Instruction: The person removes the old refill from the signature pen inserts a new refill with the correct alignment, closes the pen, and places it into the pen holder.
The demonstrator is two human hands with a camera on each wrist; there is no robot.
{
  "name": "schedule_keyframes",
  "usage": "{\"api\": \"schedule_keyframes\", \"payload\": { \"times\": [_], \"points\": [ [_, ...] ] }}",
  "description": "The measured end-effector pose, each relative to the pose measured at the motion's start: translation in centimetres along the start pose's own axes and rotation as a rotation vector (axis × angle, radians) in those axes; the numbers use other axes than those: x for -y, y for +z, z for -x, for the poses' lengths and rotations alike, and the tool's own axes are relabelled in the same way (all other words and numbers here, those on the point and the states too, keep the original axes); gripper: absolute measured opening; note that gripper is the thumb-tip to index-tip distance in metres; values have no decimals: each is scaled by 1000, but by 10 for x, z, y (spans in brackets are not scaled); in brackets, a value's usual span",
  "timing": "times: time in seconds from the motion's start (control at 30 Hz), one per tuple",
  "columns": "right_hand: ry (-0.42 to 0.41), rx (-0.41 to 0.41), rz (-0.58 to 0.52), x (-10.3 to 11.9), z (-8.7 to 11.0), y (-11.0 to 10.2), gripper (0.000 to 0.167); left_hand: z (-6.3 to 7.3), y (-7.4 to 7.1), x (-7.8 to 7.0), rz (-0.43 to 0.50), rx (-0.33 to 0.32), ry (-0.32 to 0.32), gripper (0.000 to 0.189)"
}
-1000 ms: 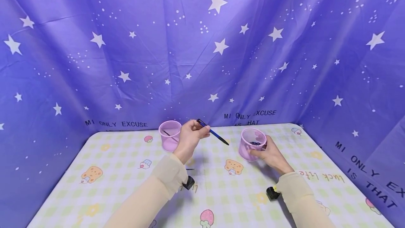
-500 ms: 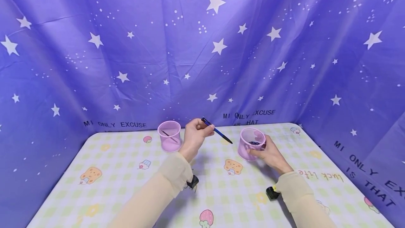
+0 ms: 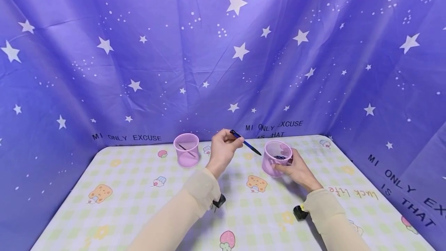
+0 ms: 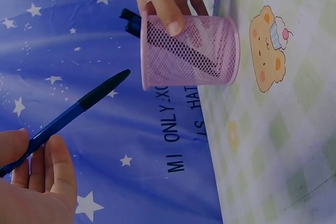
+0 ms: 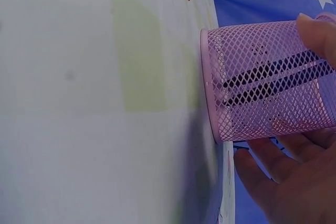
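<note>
My left hand pinches a blue pen between thumb and fingers. The pen slants down to the right, its black tip just short of the rim of a pink mesh pen cup. My right hand grips that cup from the right, thumb on the near side. In the left wrist view, dark pens stick out past the cup's rim. Two dark pen shafts show through the mesh in the right wrist view. The cup stands upright at the tabletop.
A second pink mesh cup stands to the left, near the table's back edge, with a thin dark stick leaning in it. A checked tablecloth covers the table. Behind hangs a purple star-patterned curtain.
My left hand has moved to the right with the blue pen, away from the left cup and closer to the right cup. The right hand and its cup have stayed in place.
</note>
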State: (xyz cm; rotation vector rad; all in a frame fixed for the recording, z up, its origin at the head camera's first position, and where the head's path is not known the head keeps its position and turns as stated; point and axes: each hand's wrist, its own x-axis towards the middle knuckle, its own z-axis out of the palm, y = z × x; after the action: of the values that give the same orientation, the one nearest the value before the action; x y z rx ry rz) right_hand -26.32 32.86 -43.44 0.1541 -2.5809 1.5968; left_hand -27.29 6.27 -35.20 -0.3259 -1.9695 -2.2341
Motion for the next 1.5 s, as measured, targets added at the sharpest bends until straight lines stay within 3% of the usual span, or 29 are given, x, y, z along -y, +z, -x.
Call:
{"api": "schedule_keyframes", "payload": {
  "times": [0.47, 0.67, 0.93, 1.23, 1.5],
  "points": [
    [13, -11, 11, -1, -1, 1, 89, 3, 20, 7, -5, -3, 150, 16],
    [6, -12, 15, 1, 1, 0, 89, 5, 30, 9, -18, -9, 173, 15],
    [-9, -13, 7, 3, 2, 2, 88, 9, 44, 10, -84, 11, 204, 14],
    [-13, -1, -3, 1, 2, 2, 87, 8, 53, 18, -208, 54, 346, 12],
    [-15, -9, 24, 3, 2, 0, 88, 6, 62, 28, -249, 94, 338, 16]
  ]
}}
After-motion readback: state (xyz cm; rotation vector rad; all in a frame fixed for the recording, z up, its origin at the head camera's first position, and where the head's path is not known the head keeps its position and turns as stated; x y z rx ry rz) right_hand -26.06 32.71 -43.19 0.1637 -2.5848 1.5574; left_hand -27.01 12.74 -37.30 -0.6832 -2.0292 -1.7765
